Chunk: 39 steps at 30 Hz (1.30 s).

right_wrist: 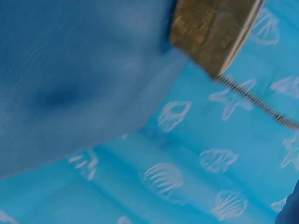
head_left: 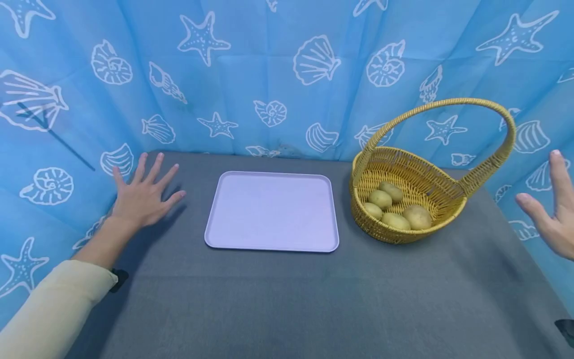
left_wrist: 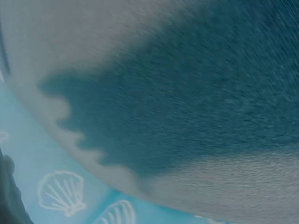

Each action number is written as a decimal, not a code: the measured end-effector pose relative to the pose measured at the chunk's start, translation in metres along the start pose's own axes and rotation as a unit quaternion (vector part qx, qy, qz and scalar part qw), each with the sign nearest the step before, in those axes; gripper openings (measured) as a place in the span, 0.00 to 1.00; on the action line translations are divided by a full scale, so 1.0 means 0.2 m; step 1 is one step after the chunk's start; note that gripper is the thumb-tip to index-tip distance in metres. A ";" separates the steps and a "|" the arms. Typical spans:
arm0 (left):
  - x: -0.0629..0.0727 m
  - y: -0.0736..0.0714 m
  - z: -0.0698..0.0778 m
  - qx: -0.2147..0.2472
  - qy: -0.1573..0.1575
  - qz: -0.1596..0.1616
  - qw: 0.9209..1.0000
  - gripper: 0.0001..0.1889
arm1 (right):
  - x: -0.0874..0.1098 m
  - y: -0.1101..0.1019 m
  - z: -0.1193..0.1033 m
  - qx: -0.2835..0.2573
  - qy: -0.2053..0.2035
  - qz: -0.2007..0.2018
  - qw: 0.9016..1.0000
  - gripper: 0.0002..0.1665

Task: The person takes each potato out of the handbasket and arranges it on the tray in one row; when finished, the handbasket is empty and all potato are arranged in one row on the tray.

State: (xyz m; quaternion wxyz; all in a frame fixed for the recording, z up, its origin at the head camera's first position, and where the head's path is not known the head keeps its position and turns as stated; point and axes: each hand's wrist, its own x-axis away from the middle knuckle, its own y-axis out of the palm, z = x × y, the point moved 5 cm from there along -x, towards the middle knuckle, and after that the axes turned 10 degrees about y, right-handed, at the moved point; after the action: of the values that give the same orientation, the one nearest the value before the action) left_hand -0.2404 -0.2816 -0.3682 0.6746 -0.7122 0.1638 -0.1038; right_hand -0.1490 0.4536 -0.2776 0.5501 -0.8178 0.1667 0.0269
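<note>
My left hand (head_left: pixel 141 199) is spread with straight fingers over the left side of the table, left of a pale lilac tray (head_left: pixel 271 212), and holds nothing. Its shadow falls on the grey cloth in the left wrist view. At the right edge of the head view, my right hand (head_left: pixel 558 214) is partly cut off; the fingers that show are extended and hold nothing. Between the tray and that hand stands a yellow wicker basket (head_left: pixel 374 232) with a tall arched handle. Several potatoes (head_left: pixel 418 217) lie inside it. The basket (right_wrist: pixel 210 32) also appears at the top of the right wrist view.
Grey cloth covers the table (head_left: pixel 287 304). A blue curtain (head_left: pixel 269 75) printed with white shells and starfish hangs behind it and along both sides. The basket's handle (head_left: pixel 466 101) rises high in front of the curtain.
</note>
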 end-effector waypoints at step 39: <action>-0.04 0.06 0.37 0.127 0.162 -0.123 0.971 0.34 | -0.29 0.48 -0.30 -0.077 -0.065 -0.576 0.811 0.40</action>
State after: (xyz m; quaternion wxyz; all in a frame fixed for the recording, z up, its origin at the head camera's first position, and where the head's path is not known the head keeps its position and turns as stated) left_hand -0.2220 -0.2096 -0.3851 0.7062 -0.6088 0.1682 -0.3199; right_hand -0.2416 0.3814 -0.3263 0.4095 -0.7999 -0.3742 -0.2288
